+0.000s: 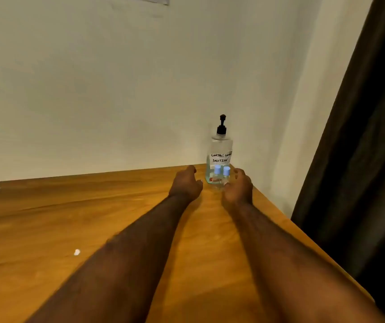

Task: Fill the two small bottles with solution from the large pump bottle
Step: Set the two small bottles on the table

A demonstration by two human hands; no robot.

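Across the wooden surface (pixel 93 217) both forearms reach toward the far corner. The left grip (pixel 185 183) is loosely curled and empty beside the two small bottles (pixel 217 173). The right grip (pixel 238 186) curls at their base, contact unclear. Blue-capped, they stand just before the large pump bottle (pixel 220 148), probably grouped for filling.

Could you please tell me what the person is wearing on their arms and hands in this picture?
The left forearm and right forearm are bare, no sleeves in view. The left hand and right hand wear no gloves; no watch, bracelet or ring shows.
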